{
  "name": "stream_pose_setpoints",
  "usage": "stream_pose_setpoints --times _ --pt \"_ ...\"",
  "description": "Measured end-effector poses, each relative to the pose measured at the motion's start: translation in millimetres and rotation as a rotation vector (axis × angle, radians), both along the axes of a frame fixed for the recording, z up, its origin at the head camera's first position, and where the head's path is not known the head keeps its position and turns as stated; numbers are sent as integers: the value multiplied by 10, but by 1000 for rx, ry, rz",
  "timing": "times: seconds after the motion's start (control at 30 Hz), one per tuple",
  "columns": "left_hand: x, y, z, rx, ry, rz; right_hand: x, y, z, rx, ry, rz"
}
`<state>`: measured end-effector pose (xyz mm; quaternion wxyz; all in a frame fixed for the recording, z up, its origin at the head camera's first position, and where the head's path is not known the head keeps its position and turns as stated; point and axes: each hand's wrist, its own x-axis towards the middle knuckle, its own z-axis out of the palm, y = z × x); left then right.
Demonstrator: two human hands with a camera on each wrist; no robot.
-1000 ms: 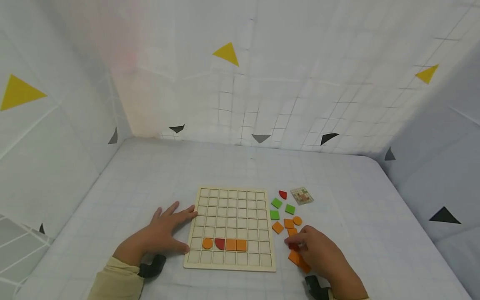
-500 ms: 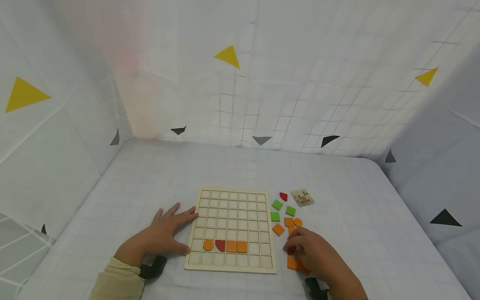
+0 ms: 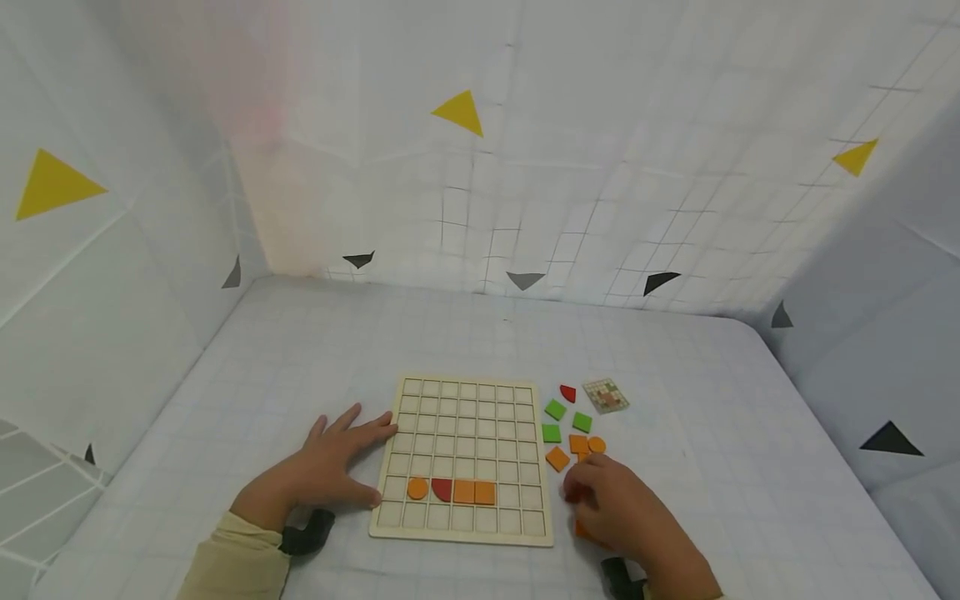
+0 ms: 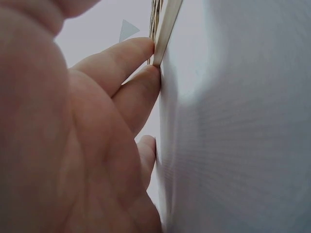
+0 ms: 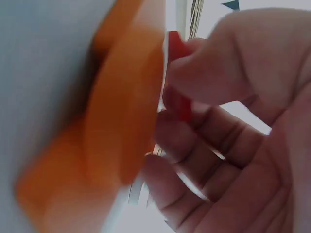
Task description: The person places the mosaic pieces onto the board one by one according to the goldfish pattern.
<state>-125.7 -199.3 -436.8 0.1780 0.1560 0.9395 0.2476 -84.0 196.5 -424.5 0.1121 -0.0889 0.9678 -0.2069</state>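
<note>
The cream gridded board point(image 3: 465, 417) lies on the table in the head view. In one row of it sit an orange disc point(image 3: 417, 488), a red quarter-circle tile point(image 3: 442, 490) and two orange square tiles point(image 3: 474, 492). My left hand point(image 3: 318, 467) is spread beside the board, its fingertips and thumb at the left edge; the left wrist view shows two fingertips point(image 4: 146, 53) against the rim. My right hand point(image 3: 618, 508), right of the board, pinches a red tile point(image 5: 178, 46) between thumb and fingers. Orange tiles point(image 5: 121, 107) lie close beneath that hand, partly hidden by it.
Right of the board lie several green squares point(image 3: 551, 433), another red quarter-circle point(image 3: 568, 393), an orange square set cornerwise point(image 3: 557, 458) and a loose orange disc point(image 3: 596, 445). A small patterned card point(image 3: 606, 396) lies behind them. White cloth walls point(image 3: 480, 192) stand around the table.
My right hand has shifted slightly left towards the board with the red tile, now mostly hidden in the head view. My left hand stays at the board's edge.
</note>
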Motion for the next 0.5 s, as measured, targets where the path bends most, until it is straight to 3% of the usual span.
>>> stream_pose_setpoints --times 0.23,0.37,0.5 --pt "-10 -8 -7 -2 -1 -2 -7 -254 12 -173 183 267" --pt "-16 -14 -32 -4 -3 -1 -36 -414 -39 -136 241 360" --pt "-12 -20 -20 5 -5 -1 -43 -518 -47 -51 303 383"
